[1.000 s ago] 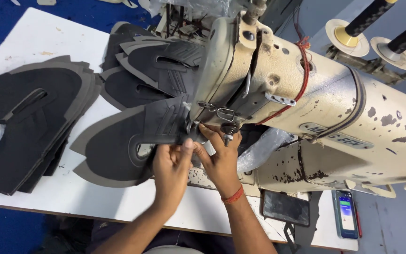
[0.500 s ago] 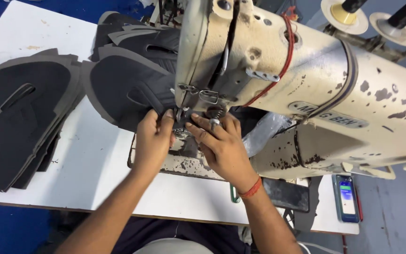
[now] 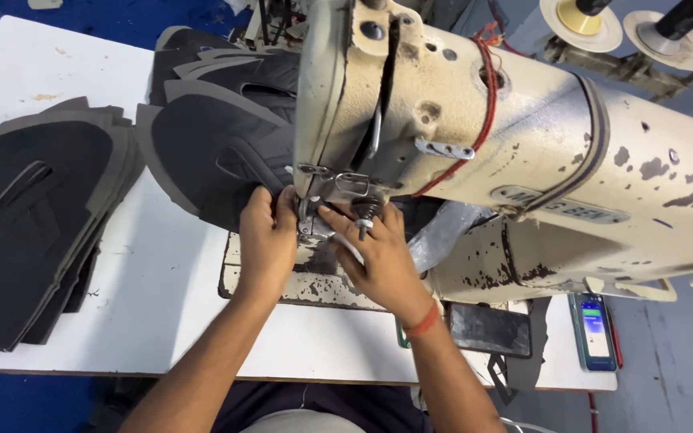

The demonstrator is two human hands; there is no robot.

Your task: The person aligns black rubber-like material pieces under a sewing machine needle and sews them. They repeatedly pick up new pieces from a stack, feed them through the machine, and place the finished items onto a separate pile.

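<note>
Under the needle of the cream sewing machine (image 3: 475, 152), your left hand (image 3: 266, 240) and right hand (image 3: 382, 261) pinch the black shoe piece (image 3: 218, 152) with closed fingers; keep it flat, fingertips beside the needle.

A white table (image 3: 82, 265) with a worn wooden front edge stood over a deep blue floor (image 3: 10, 401), carrying a chipped cream sewing machine (image 3: 571, 160), while two thread stands (image 3: 627, 24) rose behind and a phone (image 3: 595, 330) lay at the table's right end.
</note>
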